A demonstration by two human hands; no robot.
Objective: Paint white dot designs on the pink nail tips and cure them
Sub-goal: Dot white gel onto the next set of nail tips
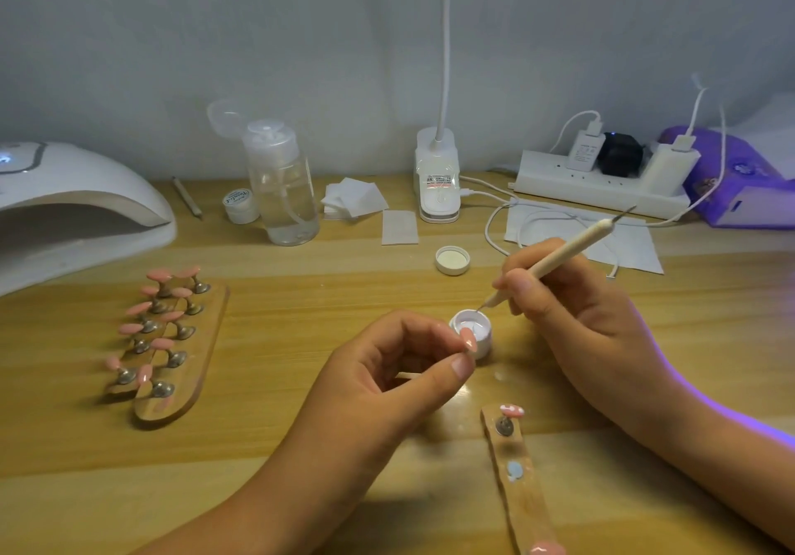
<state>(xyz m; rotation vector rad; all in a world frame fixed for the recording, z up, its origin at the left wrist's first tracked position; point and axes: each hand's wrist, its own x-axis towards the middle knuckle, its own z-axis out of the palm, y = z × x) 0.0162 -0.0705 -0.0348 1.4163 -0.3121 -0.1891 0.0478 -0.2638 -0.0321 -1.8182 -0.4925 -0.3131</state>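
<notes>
Furthest left, the white curing lamp [64, 210] sits on the wooden table [301, 425] with its mouth facing right. Just in front of it, pink nail tips [160, 274] stand on metal holders in rows along a wooden stand [206, 352]. Behind these are a small white jar [241, 206] and a clear pump bottle [281, 184].

Next comes the left hand [387, 382], whose forearm rises from the bottom edge toward the middle of the table. The wrist is lifted off the surface and the palm is turned to the right. Its thumb and forefinger pinch one held nail tip [469, 338], pink and upright, right in front of the gel pot [485, 335]. The other fingers curl loosely toward the palm.

The gel pot stands open on the table between the two hands, white inside, with its lid [452, 260] lying well behind it.

To its right, the right hand [572, 296] reaches in from the right edge, violet light along the forearm. Thumb and first fingers close on the dotting tool [559, 262] in a pen grip, low on the shaft. The shaft slants up and right, and its fine lower point sits at the pot's far rim. Whether it touches the gel I cannot tell.

Below the right wrist lies a narrow wooden strip [516, 507] carrying a pink tip marked with white [512, 410].
</notes>
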